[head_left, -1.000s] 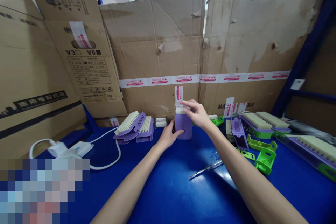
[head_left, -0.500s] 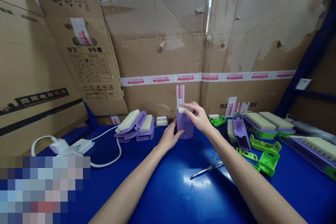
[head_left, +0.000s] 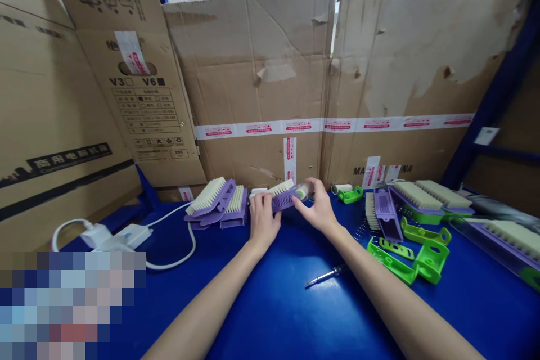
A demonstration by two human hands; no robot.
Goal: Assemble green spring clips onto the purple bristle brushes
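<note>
Over the back of the blue table, a purple brush (head_left: pixel 283 200) with cream bristles lies tilted between my hands. My left hand (head_left: pixel 264 218) is closed around its left end. At its right end, my right hand (head_left: pixel 316 205) pinches a small clear piece with a white roller (head_left: pixel 303 190), which touches or sits in the end of the brush; I cannot tell which. Behind my left hand another white roller piece (head_left: pixel 258 191) is partly hidden. A screwdriver (head_left: pixel 323 278) lies on the table, its handle covered by my right forearm.
Purple brushes (head_left: pixel 217 202) are stacked at left beside a white cable (head_left: pixel 192 247) and adapter. Green brackets (head_left: pixel 431 261), more brushes (head_left: pixel 417 194) and a roller in a green holder (head_left: pixel 350 193) lie at right. Cardboard (head_left: pixel 261 84) walls the back of the blue table (head_left: pixel 270 304).
The brush has gone from upright, flat purple face toward me, to lying sideways with bristles up. My left hand has shifted left onto its end; my right hand has lowered with the roller piece.
</note>
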